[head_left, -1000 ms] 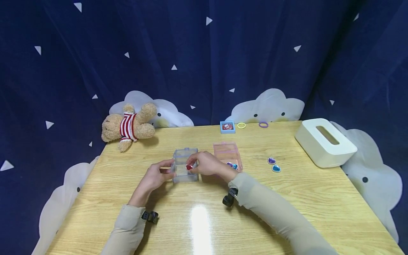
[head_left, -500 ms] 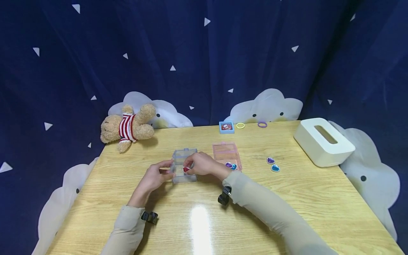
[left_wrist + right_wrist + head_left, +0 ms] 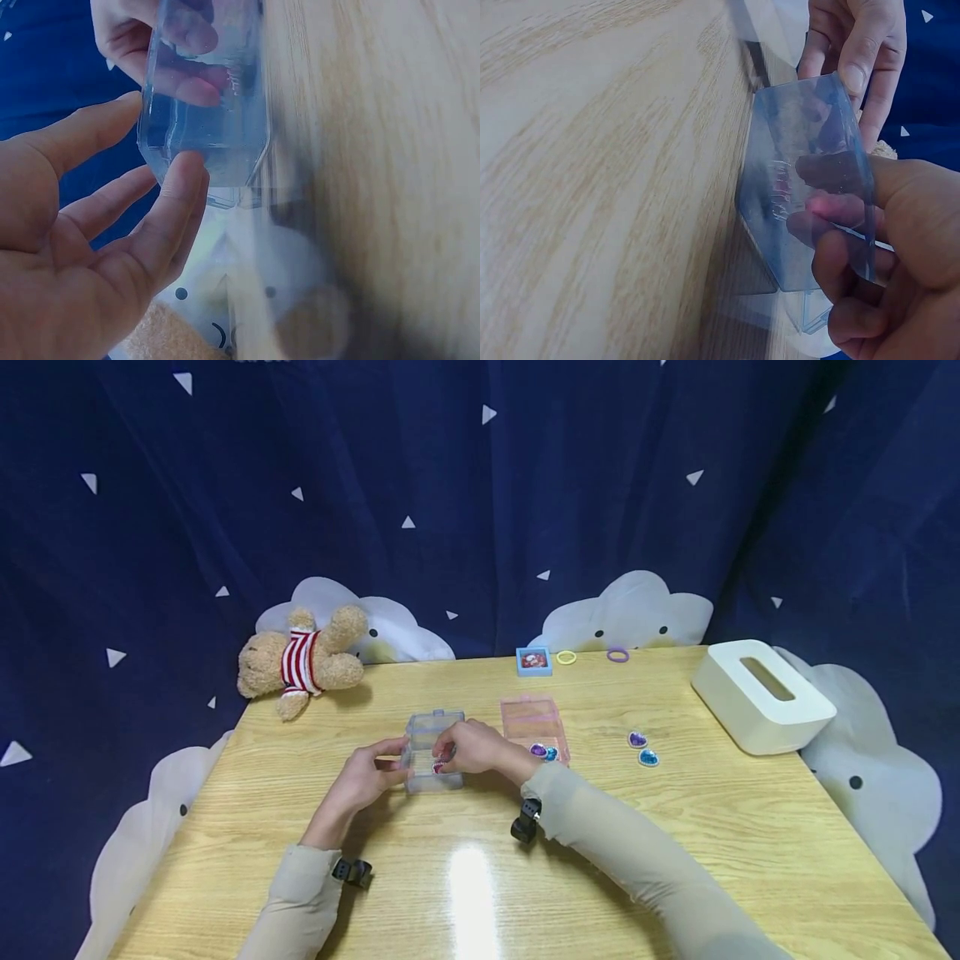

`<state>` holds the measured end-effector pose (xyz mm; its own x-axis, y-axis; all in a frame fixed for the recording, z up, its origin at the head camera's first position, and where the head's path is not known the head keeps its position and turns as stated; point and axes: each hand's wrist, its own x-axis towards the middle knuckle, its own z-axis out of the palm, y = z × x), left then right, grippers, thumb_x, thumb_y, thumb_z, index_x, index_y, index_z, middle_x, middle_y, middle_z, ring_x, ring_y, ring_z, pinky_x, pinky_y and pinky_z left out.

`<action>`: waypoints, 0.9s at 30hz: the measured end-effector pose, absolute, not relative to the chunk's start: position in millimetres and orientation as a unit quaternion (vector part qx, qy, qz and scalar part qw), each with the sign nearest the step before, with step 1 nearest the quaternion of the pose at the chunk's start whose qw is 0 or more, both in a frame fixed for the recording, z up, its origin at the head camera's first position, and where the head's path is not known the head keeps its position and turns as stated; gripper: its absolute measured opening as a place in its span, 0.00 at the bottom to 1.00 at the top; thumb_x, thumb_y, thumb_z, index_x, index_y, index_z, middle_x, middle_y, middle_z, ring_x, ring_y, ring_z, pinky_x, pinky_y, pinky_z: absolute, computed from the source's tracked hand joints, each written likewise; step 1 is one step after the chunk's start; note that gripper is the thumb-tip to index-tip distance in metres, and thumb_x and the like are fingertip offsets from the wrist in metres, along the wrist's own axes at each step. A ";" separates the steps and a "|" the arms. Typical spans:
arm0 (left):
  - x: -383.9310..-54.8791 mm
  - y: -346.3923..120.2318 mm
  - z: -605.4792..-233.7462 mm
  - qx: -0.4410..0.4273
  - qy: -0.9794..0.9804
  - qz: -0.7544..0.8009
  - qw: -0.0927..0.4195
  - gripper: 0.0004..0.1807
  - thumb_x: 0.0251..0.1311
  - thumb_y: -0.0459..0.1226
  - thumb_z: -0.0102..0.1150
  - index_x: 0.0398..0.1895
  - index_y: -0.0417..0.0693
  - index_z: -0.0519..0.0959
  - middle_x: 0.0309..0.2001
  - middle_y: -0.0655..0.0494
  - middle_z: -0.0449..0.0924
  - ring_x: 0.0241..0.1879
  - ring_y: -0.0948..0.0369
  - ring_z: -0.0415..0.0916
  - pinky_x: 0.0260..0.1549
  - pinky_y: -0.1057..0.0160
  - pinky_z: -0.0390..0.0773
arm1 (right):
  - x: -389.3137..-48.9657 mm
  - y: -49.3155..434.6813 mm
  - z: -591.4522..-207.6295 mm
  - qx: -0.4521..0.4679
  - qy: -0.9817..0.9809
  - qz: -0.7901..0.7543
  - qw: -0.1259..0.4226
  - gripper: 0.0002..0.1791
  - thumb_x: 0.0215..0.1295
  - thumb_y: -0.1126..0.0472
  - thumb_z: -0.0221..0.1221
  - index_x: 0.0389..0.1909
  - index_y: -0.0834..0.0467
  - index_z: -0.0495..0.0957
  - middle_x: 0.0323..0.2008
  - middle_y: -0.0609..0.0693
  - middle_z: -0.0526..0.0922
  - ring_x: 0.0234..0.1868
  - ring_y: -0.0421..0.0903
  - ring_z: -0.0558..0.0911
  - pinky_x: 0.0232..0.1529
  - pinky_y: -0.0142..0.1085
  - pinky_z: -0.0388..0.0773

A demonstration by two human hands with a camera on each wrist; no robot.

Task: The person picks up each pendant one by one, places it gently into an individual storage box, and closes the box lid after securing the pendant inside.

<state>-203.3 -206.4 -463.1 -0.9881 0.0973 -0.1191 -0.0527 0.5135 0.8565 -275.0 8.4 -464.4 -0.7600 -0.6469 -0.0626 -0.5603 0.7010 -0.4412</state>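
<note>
Pinching: my right grip (image 3: 474, 746) has thumb and fingers round a red gem (image 3: 438, 767), down inside the clear box (image 3: 435, 783), middle of the frame.
Holding: my left grip (image 3: 365, 774) has the clear box's left end between thumb and fingers.
Lid (image 3: 433, 721): tipped back.
Pink box (image 3: 531, 717): just right of the clear box, with a purple gem (image 3: 537, 750) and a blue gem (image 3: 552, 753) in it.
Worktop (image 3: 390, 893): a loose purple gem (image 3: 637, 740) and a loose blue gem (image 3: 648, 758) lie right of the middle.
Teddy bear (image 3: 300, 661): lying at the left, head pointing left.
Back row: blue square (image 3: 533, 662), yellow ring (image 3: 566, 652), purple ring (image 3: 618, 649).
White box (image 3: 776, 714): at the right.
</note>
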 end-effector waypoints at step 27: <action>-202.4 -204.1 -461.6 0.003 0.867 0.493 0.077 0.33 0.56 0.32 0.70 0.68 0.41 0.73 0.61 0.35 0.76 0.51 0.49 0.82 0.37 0.68 0.80 | -278.2 49.0 -435.0 -0.336 0.871 -0.337 0.127 0.13 0.61 0.58 0.68 0.46 0.56 0.86 0.38 0.45 0.89 0.45 0.46 0.84 0.43 0.32 0.79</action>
<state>-202.4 -204.1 -461.6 -0.9882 0.0817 -0.1298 -0.0698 0.5140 0.8549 -278.2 49.0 -435.0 -0.7422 -0.6701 0.0057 -0.4997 0.5478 -0.6710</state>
